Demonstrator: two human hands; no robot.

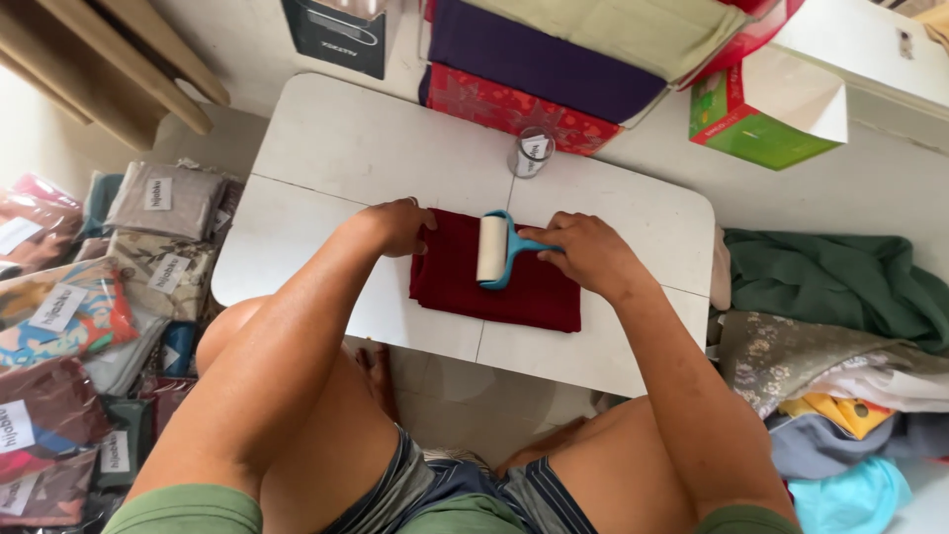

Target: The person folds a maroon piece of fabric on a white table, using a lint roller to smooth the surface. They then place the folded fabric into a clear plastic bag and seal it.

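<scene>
A folded dark red cloth [465, 287] lies on a small white folding table [366, 148]. My left hand [400, 223] presses flat on the cloth's upper left corner. My right hand [585, 249] grips the blue handle of a lint roller [493, 249], whose white roll rests on the middle of the cloth.
A clear tape roll [532, 152] stands at the table's far edge. Behind it are stacked folded fabrics [539, 59] and a green box [761, 124]. Packaged cloths [69, 316] pile on the floor at left, loose garments [840, 287] at right. My knees are under the table.
</scene>
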